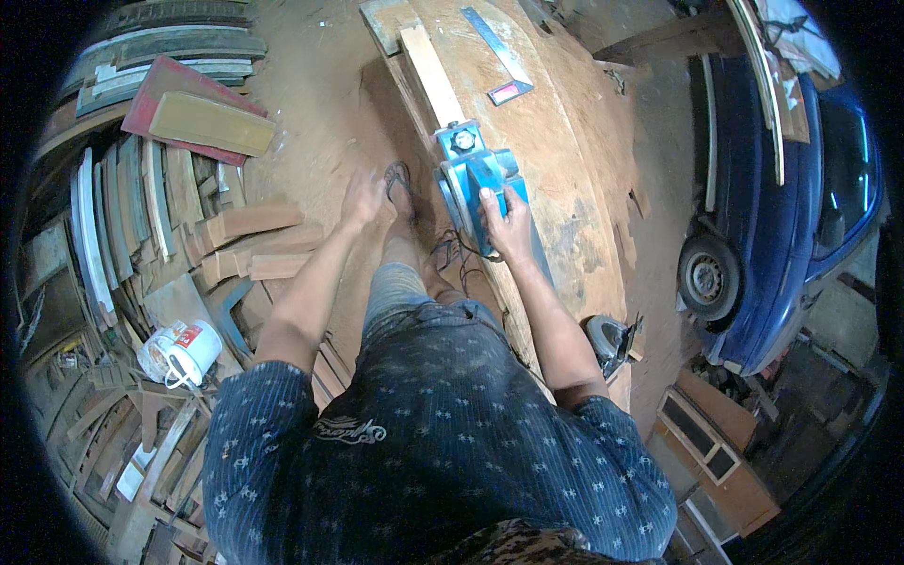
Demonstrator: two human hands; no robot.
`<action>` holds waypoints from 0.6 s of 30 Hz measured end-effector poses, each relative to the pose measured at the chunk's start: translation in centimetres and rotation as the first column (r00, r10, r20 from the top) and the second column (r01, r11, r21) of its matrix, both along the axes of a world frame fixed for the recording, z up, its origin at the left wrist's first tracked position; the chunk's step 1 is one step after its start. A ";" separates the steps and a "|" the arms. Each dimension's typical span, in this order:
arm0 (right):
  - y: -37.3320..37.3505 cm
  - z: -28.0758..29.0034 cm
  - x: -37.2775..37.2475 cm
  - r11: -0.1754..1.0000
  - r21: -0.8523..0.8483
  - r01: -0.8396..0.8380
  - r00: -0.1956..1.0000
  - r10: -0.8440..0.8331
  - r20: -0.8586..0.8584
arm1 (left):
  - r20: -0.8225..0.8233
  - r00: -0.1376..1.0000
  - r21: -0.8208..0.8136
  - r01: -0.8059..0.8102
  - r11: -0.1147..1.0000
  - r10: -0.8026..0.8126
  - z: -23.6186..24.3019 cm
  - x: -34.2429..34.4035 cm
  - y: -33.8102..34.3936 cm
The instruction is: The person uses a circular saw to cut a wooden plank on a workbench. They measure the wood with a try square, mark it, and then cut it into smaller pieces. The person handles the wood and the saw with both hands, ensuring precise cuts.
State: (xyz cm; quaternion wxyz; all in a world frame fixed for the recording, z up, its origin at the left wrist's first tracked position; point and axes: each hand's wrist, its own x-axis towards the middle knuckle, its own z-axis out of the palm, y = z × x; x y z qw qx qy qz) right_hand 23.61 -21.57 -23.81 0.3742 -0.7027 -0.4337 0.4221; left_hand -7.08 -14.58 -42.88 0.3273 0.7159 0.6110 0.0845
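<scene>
My right hand (507,222) is wrapped round the handle of a blue electric planer (483,169). The planer rests on a pale, narrow wooden board (428,73), which runs away from me along the left edge of the workbench (565,179). My left hand (362,199) hangs in the air to the left of the bench, above the floor, slightly blurred. Its fingers look loosely apart, and I see nothing in them. A try square (499,58) with a metal blade and a reddish stock lies on the bench beyond the planer.
Another power tool (610,341) sits at the bench's near right edge. Stacked wood pieces (250,231) line the left side, with a white bucket (195,350) among them. A blue vehicle (772,217) stands to the right. A dark cable (463,247) hangs beside the bench near my feet.
</scene>
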 end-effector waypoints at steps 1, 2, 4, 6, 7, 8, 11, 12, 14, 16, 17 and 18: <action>1.1 -0.5 -0.2 1.000 0.001 0.003 1.000 -0.003 0.011 | -0.045 0.998 -0.126 0.039 0.991 -0.044 -0.3 -1.6 -2.2; 2.1 -1.2 -0.3 1.000 0.000 0.019 0.999 -0.019 0.028 | -0.075 0.996 -0.152 0.035 0.988 -0.047 1.1 -2.1 -4.2; 4.4 -2.5 -0.7 1.000 0.006 0.009 1.000 -0.009 0.029 | -0.156 0.987 -0.167 0.004 0.986 -0.031 2.6 -4.2 -9.3; 7.4 -2.9 -1.3 0.995 0.101 -0.003 0.994 -0.008 0.111 | -0.251 0.967 -0.179 0.005 0.984 -0.050 -2.3 -8.4 -15.8; 9.2 -2.9 -1.6 0.992 0.123 -0.005 0.992 -0.011 0.128 | -0.300 0.950 -0.199 0.021 0.980 -0.081 -4.7 -10.1 -18.3; 10.9 -3.5 -1.9 0.989 0.150 -0.019 0.987 -0.005 0.159 | -0.240 0.968 -0.348 -0.013 0.938 -0.076 -4.1 -9.5 -18.7; 16.1 -4.5 -3.0 0.976 0.213 -0.036 0.976 -0.012 0.218 | -0.026 0.999 -0.552 0.021 0.834 -0.042 2.1 -5.2 -16.5; 17.9 -4.8 -3.4 0.976 0.216 -0.032 0.972 -0.020 0.235 | 0.071 0.997 -0.473 0.068 0.878 -0.040 3.7 -3.3 -15.7; 21.6 -5.5 -4.1 0.974 0.225 -0.022 0.963 -0.040 0.267 | 0.202 0.976 -0.266 0.135 0.955 -0.082 6.5 1.3 -13.7; 25.3 -6.3 -4.7 0.977 0.214 -0.004 0.968 -0.050 0.247 | 0.238 0.955 -0.110 0.209 0.972 -0.178 10.0 6.5 -10.1; 27.0 -6.6 -4.9 0.974 0.228 0.001 0.970 -0.057 0.238 | 0.241 0.941 -0.079 0.261 0.962 -0.236 12.0 8.7 -8.1; 28.8 -6.8 -5.2 0.970 0.244 0.006 0.971 -0.064 0.230 | 0.202 0.922 -0.050 0.346 0.937 -0.330 12.5 10.4 -7.0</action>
